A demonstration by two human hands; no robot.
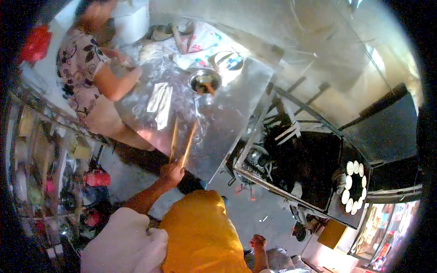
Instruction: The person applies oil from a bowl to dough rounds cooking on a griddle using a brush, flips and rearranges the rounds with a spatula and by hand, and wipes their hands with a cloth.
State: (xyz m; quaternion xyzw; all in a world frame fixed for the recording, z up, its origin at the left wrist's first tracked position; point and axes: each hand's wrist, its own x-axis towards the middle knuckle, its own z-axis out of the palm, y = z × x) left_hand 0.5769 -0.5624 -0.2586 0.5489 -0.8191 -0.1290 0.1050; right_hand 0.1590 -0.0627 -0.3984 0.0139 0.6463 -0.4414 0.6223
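Note:
My left hand [173, 174] is closed round the near ends of two long wooden chopsticks [188, 144], which point away over the dusty metal tabletop [227, 132]. Beyond their tips lie pale dough strips [160, 104], side by side. A steel bowl [205, 82] with a brownish thing in it stands farther back. Low in the view, my right hand [258, 241] hangs beside my yellow apron [200, 232]. Its fingers are curled in, and nothing shows in them.
A person [82, 68] in a flowered top leans over the table's left side. Bags [200, 41] lie at the back. To the right stands a dark, framed stove [305, 154], with a ring of round pale pieces [349, 182] on its far surface. Shelves [45, 159] line the left.

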